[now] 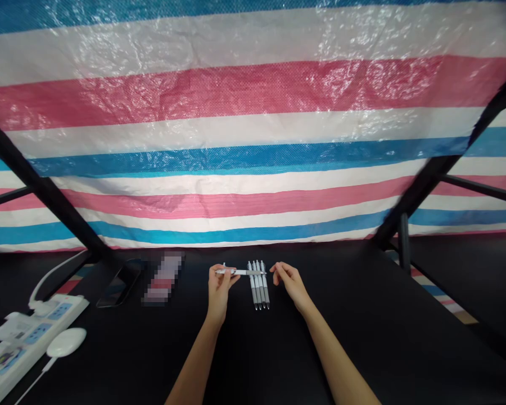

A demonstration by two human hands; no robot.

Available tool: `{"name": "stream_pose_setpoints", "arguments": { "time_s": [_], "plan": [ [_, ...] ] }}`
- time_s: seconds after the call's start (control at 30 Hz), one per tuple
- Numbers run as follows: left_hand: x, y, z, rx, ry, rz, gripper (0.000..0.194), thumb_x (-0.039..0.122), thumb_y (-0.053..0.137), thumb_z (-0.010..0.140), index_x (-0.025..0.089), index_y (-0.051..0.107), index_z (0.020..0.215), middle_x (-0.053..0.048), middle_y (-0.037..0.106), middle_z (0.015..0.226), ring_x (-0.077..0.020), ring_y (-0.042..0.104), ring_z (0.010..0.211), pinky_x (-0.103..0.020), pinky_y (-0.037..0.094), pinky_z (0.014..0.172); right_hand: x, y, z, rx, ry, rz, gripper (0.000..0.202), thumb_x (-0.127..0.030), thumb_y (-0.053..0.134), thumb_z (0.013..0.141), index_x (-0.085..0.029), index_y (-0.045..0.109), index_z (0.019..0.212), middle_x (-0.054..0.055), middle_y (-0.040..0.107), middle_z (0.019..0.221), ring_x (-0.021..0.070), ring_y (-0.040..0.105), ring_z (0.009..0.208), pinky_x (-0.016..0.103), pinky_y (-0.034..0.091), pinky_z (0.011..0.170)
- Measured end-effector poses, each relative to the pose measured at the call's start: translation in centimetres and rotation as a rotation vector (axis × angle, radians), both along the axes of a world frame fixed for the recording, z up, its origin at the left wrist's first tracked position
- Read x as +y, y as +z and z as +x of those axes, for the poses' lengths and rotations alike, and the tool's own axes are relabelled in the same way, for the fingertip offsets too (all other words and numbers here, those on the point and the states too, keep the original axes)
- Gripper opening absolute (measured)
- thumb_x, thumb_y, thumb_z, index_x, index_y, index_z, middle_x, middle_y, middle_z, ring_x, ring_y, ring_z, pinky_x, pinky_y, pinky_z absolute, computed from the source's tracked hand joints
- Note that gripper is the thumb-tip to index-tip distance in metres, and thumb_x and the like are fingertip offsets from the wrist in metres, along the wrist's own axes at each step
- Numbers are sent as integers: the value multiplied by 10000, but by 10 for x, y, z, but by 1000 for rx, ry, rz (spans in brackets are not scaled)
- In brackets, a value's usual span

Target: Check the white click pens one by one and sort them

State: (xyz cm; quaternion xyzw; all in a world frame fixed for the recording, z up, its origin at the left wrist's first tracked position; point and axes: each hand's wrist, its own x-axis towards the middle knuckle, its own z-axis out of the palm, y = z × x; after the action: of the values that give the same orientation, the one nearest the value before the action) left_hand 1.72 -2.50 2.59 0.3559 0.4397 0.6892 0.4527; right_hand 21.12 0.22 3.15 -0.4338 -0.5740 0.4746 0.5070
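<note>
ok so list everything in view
pens: four, white and grey, mid-table
held pen: one, white and grey, across the pens
phone: one, black, table's left
pixelated item: one, pink and red, right of phone
power strip: one, white and blue, far left
plugs: at least two, white, in strip
oval device: one, white, beside strip
cables: two, white, near strip
striped sheet: at least one, blue, white, pink, behind
frame bars: several, black, both sides
table: one, black, foreground
left hand: one, gripping held pen
right hand: one, right of pens

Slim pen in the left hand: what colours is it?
The slim white pen has a grey front section; the head view shows it.
</note>
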Motion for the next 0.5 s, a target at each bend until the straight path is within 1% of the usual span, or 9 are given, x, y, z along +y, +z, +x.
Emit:
{"name": "stream_pose_setpoints", "arguments": {
  "time_s": [0.13,0.27,0.37,0.5],
  "plan": [
    [2,0,-2,-74,20,-21,404,445,668,698,183,508,961,-7,637,772,-158,651,800,-360,537,792,0,0,0,-5,-5,-2,468,-633,488,786,-189,593,683,-16,506,492,134,463,487,272,374,548],
    [4,-2,-6,-107,16,-12,443,429,662,719,188,548,1073,-28,659,823,-169,656,841,-355,526,829,-1,2,1,-5,-25,-3,465,-634,494,780,-191,592,677,-17,505,489,134,465,485,273,380,552],
    [4,-3,-9,-106,41,3,474,431,645,742,210,531,1145,-30,671,850,-167,659,861,-346,522,840,-1,3,2,-2,-39,-4,468,-638,496,776,-191,589,671,-16,501,483,134,462,483,276,385,558],
    [2,-1,-7,-118,45,6,606,416,659,740,217,447,1272,-31,687,833,-167,663,868,-345,519,841,0,3,3,2,-50,-11,463,-629,500,778,-186,590,678,-14,507,491,132,462,486,273,386,556]
  ]
}}
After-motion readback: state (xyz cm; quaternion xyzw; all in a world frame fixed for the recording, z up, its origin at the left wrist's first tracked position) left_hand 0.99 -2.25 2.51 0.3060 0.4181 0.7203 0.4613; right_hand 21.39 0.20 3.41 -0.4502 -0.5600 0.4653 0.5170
